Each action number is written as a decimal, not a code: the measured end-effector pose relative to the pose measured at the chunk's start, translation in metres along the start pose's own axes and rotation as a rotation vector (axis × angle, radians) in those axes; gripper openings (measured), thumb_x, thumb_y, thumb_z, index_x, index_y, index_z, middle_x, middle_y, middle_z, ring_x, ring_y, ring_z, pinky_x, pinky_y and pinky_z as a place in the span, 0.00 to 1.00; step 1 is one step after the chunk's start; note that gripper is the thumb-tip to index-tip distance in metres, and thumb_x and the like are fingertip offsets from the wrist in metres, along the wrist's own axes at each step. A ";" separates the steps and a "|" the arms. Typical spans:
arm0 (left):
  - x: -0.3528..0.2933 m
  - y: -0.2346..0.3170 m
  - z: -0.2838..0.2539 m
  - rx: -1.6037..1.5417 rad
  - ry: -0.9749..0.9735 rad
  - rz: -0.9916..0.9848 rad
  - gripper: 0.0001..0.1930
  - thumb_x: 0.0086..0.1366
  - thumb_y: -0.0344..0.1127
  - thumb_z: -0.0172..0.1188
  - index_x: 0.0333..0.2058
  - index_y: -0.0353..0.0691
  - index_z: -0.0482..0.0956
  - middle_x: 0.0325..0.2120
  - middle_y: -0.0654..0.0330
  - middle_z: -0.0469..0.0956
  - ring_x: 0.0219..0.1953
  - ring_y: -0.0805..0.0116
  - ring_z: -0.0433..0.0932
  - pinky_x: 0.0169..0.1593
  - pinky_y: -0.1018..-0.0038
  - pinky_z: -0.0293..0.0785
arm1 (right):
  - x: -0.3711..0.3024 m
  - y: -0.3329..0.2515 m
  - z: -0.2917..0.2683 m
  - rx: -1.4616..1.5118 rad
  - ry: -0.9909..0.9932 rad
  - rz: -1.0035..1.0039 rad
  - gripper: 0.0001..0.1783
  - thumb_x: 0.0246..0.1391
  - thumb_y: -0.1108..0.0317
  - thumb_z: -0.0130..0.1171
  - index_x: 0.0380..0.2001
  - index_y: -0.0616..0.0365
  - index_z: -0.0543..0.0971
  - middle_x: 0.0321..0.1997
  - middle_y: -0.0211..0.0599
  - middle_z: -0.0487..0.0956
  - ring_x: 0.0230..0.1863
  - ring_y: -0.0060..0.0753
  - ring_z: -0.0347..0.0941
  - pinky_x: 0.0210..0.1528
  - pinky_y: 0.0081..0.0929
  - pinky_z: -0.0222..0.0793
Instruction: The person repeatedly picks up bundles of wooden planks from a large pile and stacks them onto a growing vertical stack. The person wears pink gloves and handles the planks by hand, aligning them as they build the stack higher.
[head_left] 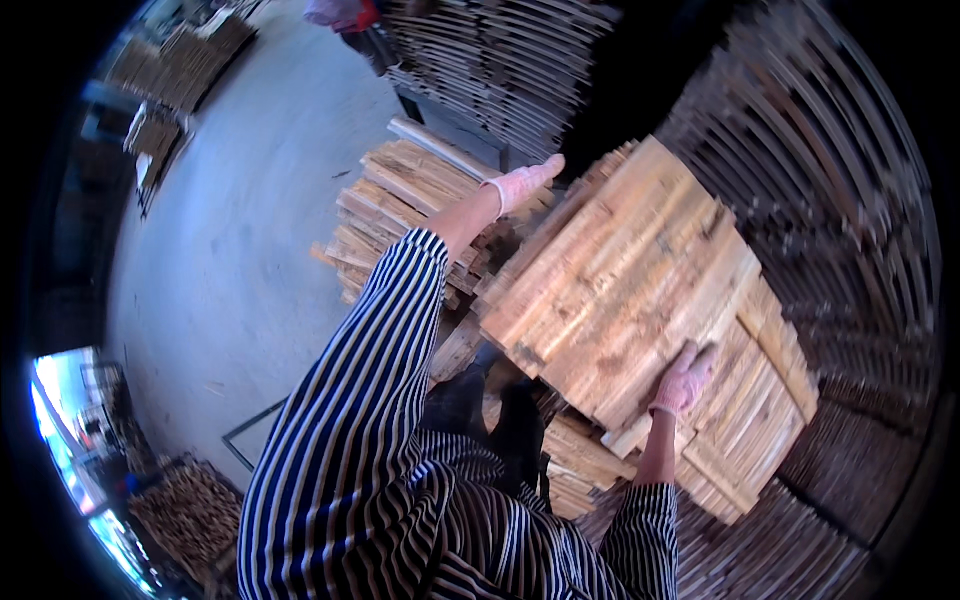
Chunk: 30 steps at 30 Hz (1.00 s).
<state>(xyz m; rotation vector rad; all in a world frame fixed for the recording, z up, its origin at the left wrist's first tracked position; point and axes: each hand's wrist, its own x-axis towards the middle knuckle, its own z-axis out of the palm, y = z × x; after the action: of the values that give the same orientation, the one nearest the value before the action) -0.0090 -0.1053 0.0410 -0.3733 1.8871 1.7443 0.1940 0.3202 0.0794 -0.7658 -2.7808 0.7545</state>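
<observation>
Several planks [620,280], tan, stacked (knotted, perhaps)

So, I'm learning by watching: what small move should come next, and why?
Probably bring the left gloved hand over to the stacked wooden planks: the right gloved hand rests on them, while the left is stretched out with fingers extended, apparently holding nothing.

- The left arm [350,360], striped-sleeved, is reaching far forward, its forearm showing bare above the glove.
- The left hand [525,187], pink-gloved, is pointing ahead and rightward; its grip is not showing clearly.
- The right arm [645,525] is reaching out closer to the body.
- The right hand [685,380], also gloved, is lying palm down, fingers parted.
</observation>
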 end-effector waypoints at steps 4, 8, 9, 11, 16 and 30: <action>-0.061 -0.051 -0.052 0.127 0.408 -0.045 0.45 0.70 0.69 0.46 0.71 0.37 0.63 0.71 0.46 0.62 0.73 0.51 0.59 0.74 0.64 0.53 | 0.004 0.007 -0.008 -0.025 0.048 -0.031 0.38 0.72 0.47 0.46 0.72 0.66 0.60 0.72 0.60 0.65 0.73 0.57 0.61 0.72 0.39 0.57; -0.130 -0.179 -0.099 0.138 0.458 -0.284 0.50 0.69 0.73 0.44 0.69 0.28 0.62 0.70 0.41 0.61 0.74 0.48 0.58 0.74 0.68 0.53 | 0.006 0.007 -0.008 -0.011 0.051 -0.025 0.38 0.73 0.47 0.45 0.73 0.66 0.58 0.74 0.56 0.64 0.73 0.55 0.61 0.72 0.39 0.57; -0.159 -0.202 -0.094 0.163 0.502 -0.409 0.50 0.69 0.74 0.42 0.67 0.29 0.66 0.69 0.42 0.64 0.72 0.46 0.61 0.73 0.65 0.55 | 0.005 0.007 -0.007 -0.011 0.041 -0.023 0.38 0.73 0.47 0.44 0.73 0.66 0.58 0.74 0.56 0.64 0.73 0.55 0.61 0.73 0.39 0.57; -0.209 -0.278 -0.090 0.135 0.406 -0.455 0.44 0.70 0.71 0.45 0.64 0.32 0.71 0.64 0.44 0.68 0.67 0.49 0.65 0.67 0.63 0.60 | 0.005 0.000 -0.007 -0.069 -0.010 -0.042 0.39 0.74 0.46 0.44 0.74 0.65 0.56 0.75 0.54 0.62 0.73 0.53 0.61 0.73 0.39 0.57; -0.272 -0.351 0.004 -0.240 0.368 -0.522 0.37 0.69 0.71 0.51 0.55 0.40 0.79 0.45 0.55 0.77 0.47 0.58 0.74 0.46 0.60 0.71 | 0.004 -0.005 -0.004 0.004 -0.021 -0.035 0.38 0.74 0.47 0.43 0.74 0.63 0.56 0.77 0.53 0.60 0.74 0.52 0.60 0.73 0.39 0.58; -0.120 -0.235 0.090 -0.970 0.504 -0.460 0.55 0.59 0.69 0.66 0.74 0.41 0.55 0.74 0.53 0.56 0.76 0.55 0.51 0.74 0.53 0.48 | 0.007 -0.001 -0.002 -0.044 -0.019 -0.062 0.40 0.73 0.44 0.44 0.75 0.63 0.54 0.78 0.50 0.58 0.77 0.49 0.55 0.77 0.37 0.49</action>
<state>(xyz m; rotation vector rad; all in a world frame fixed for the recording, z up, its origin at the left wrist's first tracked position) 0.2344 -0.0649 -0.0892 -1.5747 0.9236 2.2190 0.1880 0.3240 0.0818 -0.6800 -2.8321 0.6958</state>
